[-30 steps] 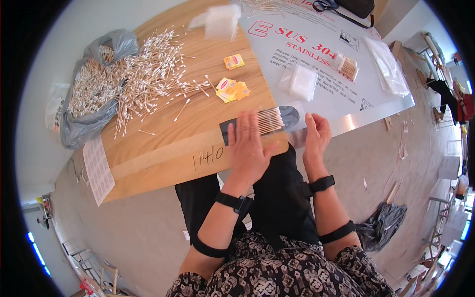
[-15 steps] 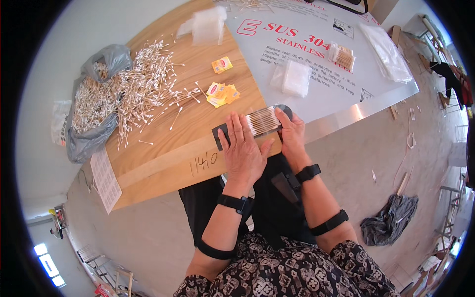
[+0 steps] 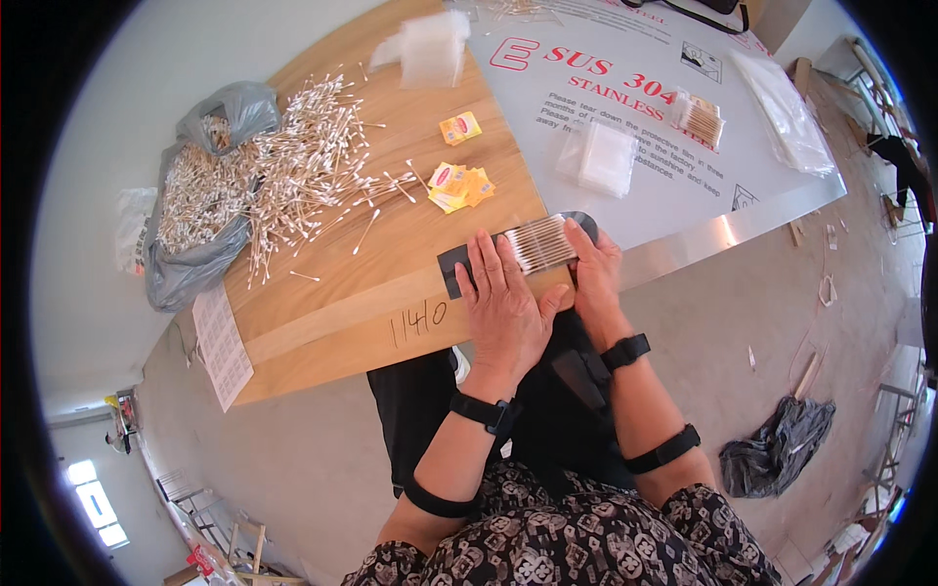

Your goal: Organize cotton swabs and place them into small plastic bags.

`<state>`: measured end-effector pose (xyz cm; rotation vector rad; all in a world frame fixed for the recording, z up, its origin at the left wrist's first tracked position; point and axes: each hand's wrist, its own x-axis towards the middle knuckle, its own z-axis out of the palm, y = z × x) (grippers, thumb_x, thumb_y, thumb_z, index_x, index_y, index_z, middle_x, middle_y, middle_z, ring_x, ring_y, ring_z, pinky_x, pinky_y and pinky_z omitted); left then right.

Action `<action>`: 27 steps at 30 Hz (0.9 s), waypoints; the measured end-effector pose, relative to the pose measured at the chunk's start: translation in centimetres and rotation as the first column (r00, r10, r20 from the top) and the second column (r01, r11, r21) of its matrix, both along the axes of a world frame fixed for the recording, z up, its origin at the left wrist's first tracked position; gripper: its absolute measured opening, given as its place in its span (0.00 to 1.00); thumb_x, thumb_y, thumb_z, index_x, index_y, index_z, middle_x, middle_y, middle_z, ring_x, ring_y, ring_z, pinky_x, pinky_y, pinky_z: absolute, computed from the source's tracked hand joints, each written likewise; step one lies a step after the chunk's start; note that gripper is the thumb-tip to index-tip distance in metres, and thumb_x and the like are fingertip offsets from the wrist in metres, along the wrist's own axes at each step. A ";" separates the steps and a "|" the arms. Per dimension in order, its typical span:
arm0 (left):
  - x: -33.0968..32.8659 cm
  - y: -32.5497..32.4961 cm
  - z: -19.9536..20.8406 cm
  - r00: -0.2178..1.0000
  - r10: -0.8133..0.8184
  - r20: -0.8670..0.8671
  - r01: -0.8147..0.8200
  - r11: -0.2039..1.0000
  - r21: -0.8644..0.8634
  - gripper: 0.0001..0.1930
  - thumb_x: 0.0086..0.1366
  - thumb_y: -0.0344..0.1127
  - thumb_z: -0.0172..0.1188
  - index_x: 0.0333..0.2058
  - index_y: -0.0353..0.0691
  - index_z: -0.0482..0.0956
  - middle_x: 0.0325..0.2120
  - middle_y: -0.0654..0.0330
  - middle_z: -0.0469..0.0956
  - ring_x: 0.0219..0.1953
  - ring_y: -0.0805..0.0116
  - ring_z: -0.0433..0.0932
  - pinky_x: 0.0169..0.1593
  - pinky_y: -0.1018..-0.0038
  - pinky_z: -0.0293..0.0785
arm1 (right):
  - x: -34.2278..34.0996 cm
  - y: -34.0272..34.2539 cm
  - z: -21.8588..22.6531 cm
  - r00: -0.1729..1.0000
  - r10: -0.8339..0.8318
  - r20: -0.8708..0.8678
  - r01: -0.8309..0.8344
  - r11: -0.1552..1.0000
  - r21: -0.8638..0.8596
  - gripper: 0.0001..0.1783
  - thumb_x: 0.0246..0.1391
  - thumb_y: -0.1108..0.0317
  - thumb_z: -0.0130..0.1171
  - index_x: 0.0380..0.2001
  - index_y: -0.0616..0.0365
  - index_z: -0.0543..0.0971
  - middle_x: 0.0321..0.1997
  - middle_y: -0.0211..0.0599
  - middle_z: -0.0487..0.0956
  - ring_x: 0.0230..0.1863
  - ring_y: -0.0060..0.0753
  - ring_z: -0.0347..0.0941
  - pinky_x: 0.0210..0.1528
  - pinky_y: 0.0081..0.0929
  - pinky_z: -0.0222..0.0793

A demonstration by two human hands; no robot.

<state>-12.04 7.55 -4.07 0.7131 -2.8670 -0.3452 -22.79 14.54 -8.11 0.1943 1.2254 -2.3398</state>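
A row of cotton swabs [image 3: 540, 245] lies side by side, apparently under clear film, on a dark flat board [image 3: 453, 273] at the table's near corner. My left hand [image 3: 506, 317] rests on the board, its fingers stretched out flat over it and touching the swabs' left end. At the other end my right hand [image 3: 598, 273] grips the board, thumb on top by the swabs. Its other fingers are mostly hidden beneath. Beyond the board lie several yellow-orange cards [image 3: 461, 188] and a single similar card [image 3: 459, 128].
A grey plastic bag [image 3: 191, 278] spills a large heap of loose cotton swabs [image 3: 303, 156] across the wooden table [image 3: 322, 342]. Clear bags [image 3: 435, 49] lie at the back. On the metal-covered surface sit more clear bags [image 3: 608, 161], a filled swab pack [image 3: 700, 122] and plastic sheeting [image 3: 782, 112].
The whole view has shifted, so the table and hands appear farther right. Both hands keep nearly the same places on the board and swabs.
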 end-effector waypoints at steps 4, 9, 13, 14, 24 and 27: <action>-0.5 -3.4 -0.5 0.969 0.068 -0.236 -0.071 0.997 -0.006 0.34 0.65 0.48 0.55 0.61 0.28 0.60 0.60 0.38 0.63 0.64 0.41 0.58 0.65 0.48 0.53 | -0.1 0.4 0.3 1.000 0.007 0.018 -0.007 1.000 0.006 0.08 0.59 0.67 0.62 0.35 0.61 0.82 0.34 0.27 0.82 0.32 0.16 0.75 0.37 0.17 0.71; -3.1 -12.5 1.0 0.926 0.232 -0.298 -0.175 0.962 0.208 0.19 0.61 0.41 0.61 0.46 0.34 0.74 0.41 0.47 0.76 0.47 0.46 0.71 0.51 0.55 0.67 | 0.1 0.5 0.7 0.998 0.055 0.006 -0.055 0.994 0.096 0.10 0.60 0.62 0.60 0.34 0.59 0.81 0.32 0.23 0.80 0.30 0.13 0.71 0.33 0.15 0.66; -6.5 -15.3 1.7 0.959 0.274 -0.080 -0.249 0.941 0.230 0.16 0.54 0.42 0.68 0.36 0.36 0.79 0.38 0.50 0.77 0.43 0.51 0.74 0.46 0.58 0.70 | 0.1 0.5 0.7 0.999 0.034 0.007 -0.034 0.994 0.103 0.11 0.60 0.61 0.60 0.33 0.58 0.81 0.30 0.21 0.78 0.28 0.12 0.67 0.31 0.15 0.63; -6.9 -15.6 1.7 0.959 0.273 -0.078 -0.249 0.941 0.230 0.16 0.54 0.42 0.68 0.36 0.36 0.79 0.38 0.50 0.77 0.43 0.51 0.74 0.46 0.58 0.70 | 0.2 0.5 1.0 0.999 0.038 0.002 -0.038 0.994 0.107 0.11 0.60 0.61 0.61 0.33 0.58 0.81 0.30 0.21 0.78 0.28 0.11 0.66 0.30 0.15 0.62; -6.2 -17.4 0.2 0.907 0.362 -0.214 -0.305 0.917 0.259 0.07 0.57 0.34 0.64 0.27 0.35 0.80 0.19 0.55 0.78 0.20 0.63 0.75 0.28 0.67 0.69 | 0.3 0.2 0.7 0.999 0.035 0.004 -0.035 0.995 0.091 0.11 0.60 0.60 0.61 0.32 0.58 0.81 0.30 0.21 0.78 0.26 0.12 0.65 0.29 0.15 0.60; -5.6 -16.5 1.1 0.858 0.416 -0.300 -0.262 0.858 0.441 0.12 0.60 0.34 0.62 0.21 0.32 0.77 0.17 0.56 0.78 0.18 0.64 0.74 0.27 0.68 0.68 | 0.3 0.1 1.1 0.999 0.031 0.032 -0.033 0.997 0.066 0.11 0.60 0.61 0.61 0.33 0.58 0.81 0.30 0.21 0.78 0.27 0.12 0.65 0.30 0.15 0.61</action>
